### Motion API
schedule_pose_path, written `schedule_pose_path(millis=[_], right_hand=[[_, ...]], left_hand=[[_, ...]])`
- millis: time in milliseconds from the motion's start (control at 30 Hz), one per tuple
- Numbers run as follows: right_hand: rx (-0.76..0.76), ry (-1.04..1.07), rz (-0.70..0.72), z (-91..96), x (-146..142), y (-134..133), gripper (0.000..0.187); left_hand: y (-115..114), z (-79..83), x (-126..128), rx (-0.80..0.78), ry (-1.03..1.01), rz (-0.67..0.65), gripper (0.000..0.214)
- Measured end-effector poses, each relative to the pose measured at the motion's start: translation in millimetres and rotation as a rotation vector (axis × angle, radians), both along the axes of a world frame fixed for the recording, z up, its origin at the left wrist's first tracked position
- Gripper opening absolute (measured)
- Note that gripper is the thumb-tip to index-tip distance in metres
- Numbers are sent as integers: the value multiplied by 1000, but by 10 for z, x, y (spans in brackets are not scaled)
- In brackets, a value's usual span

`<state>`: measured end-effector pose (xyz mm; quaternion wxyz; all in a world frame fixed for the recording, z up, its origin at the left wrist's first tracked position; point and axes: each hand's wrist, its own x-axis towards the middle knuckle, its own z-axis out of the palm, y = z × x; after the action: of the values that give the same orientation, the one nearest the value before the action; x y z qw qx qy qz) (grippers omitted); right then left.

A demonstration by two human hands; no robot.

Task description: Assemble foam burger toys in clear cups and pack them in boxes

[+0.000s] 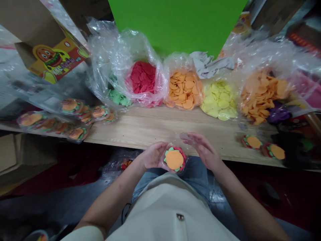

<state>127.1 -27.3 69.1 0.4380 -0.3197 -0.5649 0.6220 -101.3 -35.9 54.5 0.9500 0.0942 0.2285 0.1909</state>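
A toy burger with an orange top, green frill and red layer sits in a round clear plastic container. My left hand is closed around the left side of that container, just off the table's front edge and above my lap. To its right, my right hand has its fingers bent around a clear plastic lid, which is faint and partly blurred. The lid appears raised at the far side of the burger; whether it joins the container I cannot tell.
Along the back of the wooden table stand clear bags of green pieces, red pieces, orange discs, yellow discs and more orange pieces. Several packed burgers lie left; two burgers lie right. A green panel rises behind.
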Motion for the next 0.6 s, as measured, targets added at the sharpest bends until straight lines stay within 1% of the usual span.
schedule_pose_path(millis=[33,100,167,200,267,333,367,400,433,500,533,567,600], right_hand=[[56,-38,22,26,32,-41,39],[203,-167,77,96,75,-120,43],[397,-338,147,171,83,-199,47],[498,-422,187,201,76,-239,48],[674,-560,248,231,50,-320,51],[764,-638,266,214,25,-387,52],[763,-648,258,191,16,-410,51],[725,-645,226,161,6,-424,48],[653,-640,164,126,-6,-428,45],[435,-651,-14,55,-43,-407,35],[311,-664,-73,19,-71,-387,28],[196,-675,-87,-15,-103,-367,22],[100,-676,-46,-49,-137,-351,19]], left_hand=[[-8,18,-15,-11,-45,-2,48],[-29,69,-30,-20,-89,-21,64],[-55,131,-27,3,-84,-44,79],[-69,162,-20,29,-64,-48,80],[-96,219,-9,108,15,-29,66],[-121,262,-6,197,123,23,49],[-131,276,-8,236,178,50,47],[-140,284,-12,271,229,69,47],[-147,286,-16,301,274,74,48],[-155,275,-21,353,349,51,48],[-160,264,-20,380,384,38,48],[-168,251,-17,404,423,26,46],[-182,237,-13,423,467,12,43]])
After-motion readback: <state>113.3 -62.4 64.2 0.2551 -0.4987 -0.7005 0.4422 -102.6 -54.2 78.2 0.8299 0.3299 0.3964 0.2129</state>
